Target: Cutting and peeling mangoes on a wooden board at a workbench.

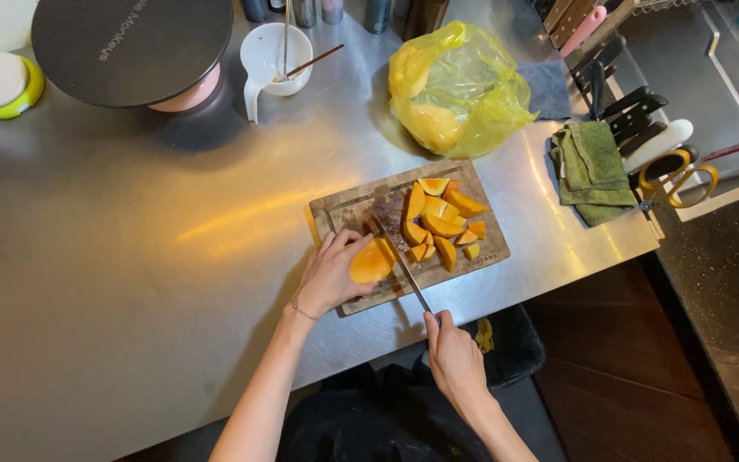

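A wooden cutting board (352,208) lies on the steel counter. My left hand (328,275) holds down an orange squash piece (372,262) at the board's near left. My right hand (452,356) grips the handle of a knife (401,259), whose blade runs up across the board beside that piece. Several cut orange chunks (440,220) are piled on the right half of the board.
A yellow plastic bag (459,87) sits behind the board. A white jug with utensils (274,57) and a round black lid (130,47) stand at the back. Green cloths (592,167), knives (635,115) and yellow-handled scissors (682,180) lie right. The counter edge runs just below the board.
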